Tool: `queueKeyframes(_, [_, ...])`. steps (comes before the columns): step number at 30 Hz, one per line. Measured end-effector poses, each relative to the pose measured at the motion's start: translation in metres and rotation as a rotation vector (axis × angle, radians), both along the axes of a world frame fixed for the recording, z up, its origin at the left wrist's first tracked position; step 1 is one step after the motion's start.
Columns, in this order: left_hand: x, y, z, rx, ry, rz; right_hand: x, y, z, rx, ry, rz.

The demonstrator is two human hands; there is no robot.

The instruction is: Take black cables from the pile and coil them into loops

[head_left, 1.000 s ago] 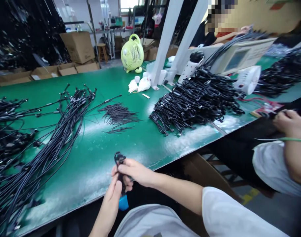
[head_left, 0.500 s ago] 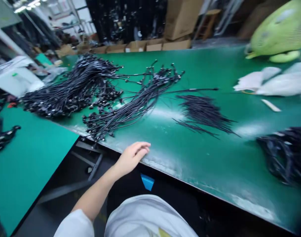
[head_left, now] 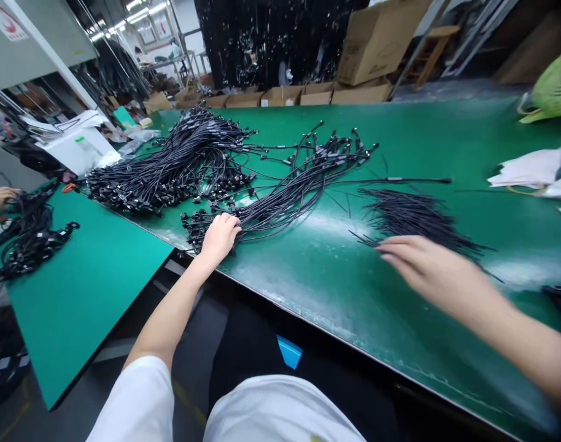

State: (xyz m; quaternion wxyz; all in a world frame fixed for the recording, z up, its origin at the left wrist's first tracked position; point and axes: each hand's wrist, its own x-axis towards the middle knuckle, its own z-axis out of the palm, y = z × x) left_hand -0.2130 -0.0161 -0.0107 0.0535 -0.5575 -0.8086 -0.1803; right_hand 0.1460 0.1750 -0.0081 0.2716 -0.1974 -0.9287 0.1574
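My left hand (head_left: 221, 238) rests on the near end of a loose bundle of black cables (head_left: 290, 199) with small connectors at both ends. Its fingers curl down among the cables, and the fingertips are partly hidden. Over on the right, my right hand (head_left: 425, 267), slightly blurred, reaches to the near left edge of a pile of thin black strips (head_left: 409, 215). Thumb and fingers come together at the ends of a few stray strips there. How many strips lie between them I cannot tell.
A larger heap of black cables (head_left: 170, 159) lies to the left on the green table (head_left: 299, 270). Another person's hand (head_left: 2, 196) is by cables (head_left: 29, 245) on the side table. A white box (head_left: 80, 147), cardboard boxes (head_left: 283, 95) and white gloves (head_left: 529, 169) stand or lie around.
My left hand has moved from the table edge leftward onto the cable bundle. My right hand has come into view at the thin strips. The view has swung left.
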Motion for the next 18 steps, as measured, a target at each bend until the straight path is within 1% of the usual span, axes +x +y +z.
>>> queueKeyframes(2, [0.015, -0.003, 0.007, 0.142, -0.104, -0.014, -0.031, -0.017, -0.005, 0.074, -0.152, 0.079])
queueKeyframes(4, [0.035, -0.009, 0.018, 0.234, -0.193, -0.06, -0.07, -0.04, -0.002, 0.085, -0.165, 0.145])
queueKeyframes(5, [0.045, -0.014, 0.024, 0.244, -0.22, -0.1, -0.091, -0.051, 0.002, 0.091, -0.149, 0.163])
queueKeyframes(7, [0.065, -0.027, 0.037, 0.202, -0.271, -0.194, -0.13, -0.064, 0.012, 0.119, -0.149, 0.193])
queueKeyframes(9, [0.077, -0.046, 0.048, 0.106, -0.35, -0.248, -0.163, -0.059, 0.022, 0.156, -0.251, 0.192])
queueKeyframes(11, [0.077, -0.069, 0.054, 0.029, -0.414, -0.224, -0.183, -0.034, 0.031, 0.179, -0.361, 0.113])
queueKeyframes(13, [0.065, -0.092, 0.054, 0.007, -0.443, -0.115, -0.19, 0.008, 0.039, 0.18, -0.369, -0.035])
queueKeyframes(15, [0.046, -0.113, 0.047, 0.005, -0.482, 0.01, -0.183, 0.051, 0.046, 0.18, -0.296, -0.17])
queueKeyframes(16, [0.036, -0.122, 0.042, 0.009, -0.517, 0.055, -0.176, 0.069, 0.049, 0.185, -0.244, -0.198])
queueKeyframes(17, [0.027, -0.129, 0.036, 0.021, -0.572, 0.081, -0.166, 0.082, 0.051, 0.193, -0.202, -0.192])
queueKeyframes(18, [0.02, -0.133, 0.03, 0.051, -0.651, 0.092, -0.156, 0.089, 0.053, 0.202, -0.17, -0.165])
